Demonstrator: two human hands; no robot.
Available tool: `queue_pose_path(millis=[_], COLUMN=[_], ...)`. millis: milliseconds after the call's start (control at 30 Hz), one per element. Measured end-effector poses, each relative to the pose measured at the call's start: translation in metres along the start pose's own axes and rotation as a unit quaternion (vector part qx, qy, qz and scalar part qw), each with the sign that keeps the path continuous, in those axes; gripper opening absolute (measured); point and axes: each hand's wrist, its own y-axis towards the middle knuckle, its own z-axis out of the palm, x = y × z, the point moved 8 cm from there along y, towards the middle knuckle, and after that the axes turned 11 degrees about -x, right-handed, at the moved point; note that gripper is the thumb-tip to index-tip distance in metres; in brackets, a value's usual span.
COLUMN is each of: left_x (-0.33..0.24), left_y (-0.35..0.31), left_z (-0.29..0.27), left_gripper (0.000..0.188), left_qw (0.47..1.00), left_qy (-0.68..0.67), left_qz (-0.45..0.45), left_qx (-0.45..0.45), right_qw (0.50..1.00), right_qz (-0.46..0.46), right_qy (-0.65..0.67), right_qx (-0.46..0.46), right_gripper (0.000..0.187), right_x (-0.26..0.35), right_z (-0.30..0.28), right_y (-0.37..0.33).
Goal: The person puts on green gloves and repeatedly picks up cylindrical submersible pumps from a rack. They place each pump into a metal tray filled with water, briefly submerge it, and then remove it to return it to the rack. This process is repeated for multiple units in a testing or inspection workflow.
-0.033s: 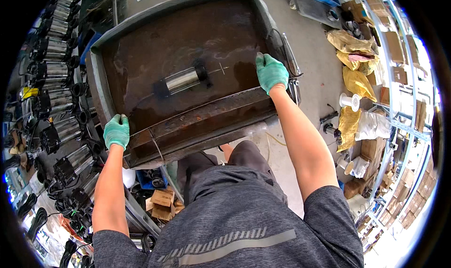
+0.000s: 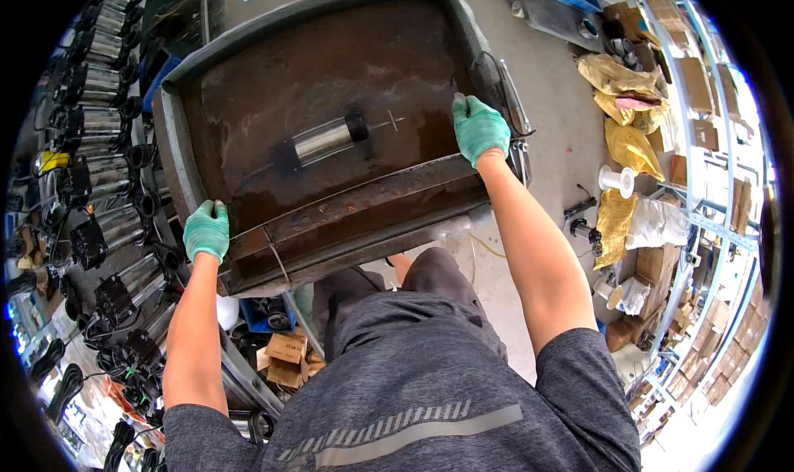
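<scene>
A large metal tank with brown, murky liquid lies in front of me. In it rests a shiny metal cylinder, a motor or pump body, with a black end cap on its right. Its left end fades into the dark liquid. A thin rod with a crosspiece sticks out beyond the cap. My left hand, in a green glove, is closed on the tank's front-left corner. My right hand, gloved alike, is closed on its right rim near the front. Both hands are apart from the cylinder.
Rows of similar metal cylinders with black fittings line the left. To the right stand blue shelving with cartons, yellow sacks and a white spool. A cardboard box sits below the tank, near my legs.
The cylinder's black left end, visible before, is now mostly lost in the dark liquid. Both hands keep their places on the tank.
</scene>
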Motion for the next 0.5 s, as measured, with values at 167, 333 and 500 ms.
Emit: queue_pose_path(millis=[167,333,500], left_x=[0.005,0.0,0.002], left_y=[-0.001,0.001,0.0], left_z=[0.001,-0.003,-0.004], left_gripper=[0.04,0.041,0.039], left_qw=[1.0,1.0,1.0], left_qy=[-0.005,0.008,-0.005], left_qz=[0.003,0.0,-0.017], left_qx=[-0.018,0.01,0.016], right_qw=[1.0,1.0,1.0], right_qz=[-0.01,-0.014,-0.017], right_qy=[-0.005,0.004,-0.002], right_qx=[-0.002,-0.021,-0.014], right_gripper=[0.051,0.05,0.051], right_x=[0.001,-0.008,-0.005], right_z=[0.007,0.013,0.013], right_y=[0.003,0.005,0.005])
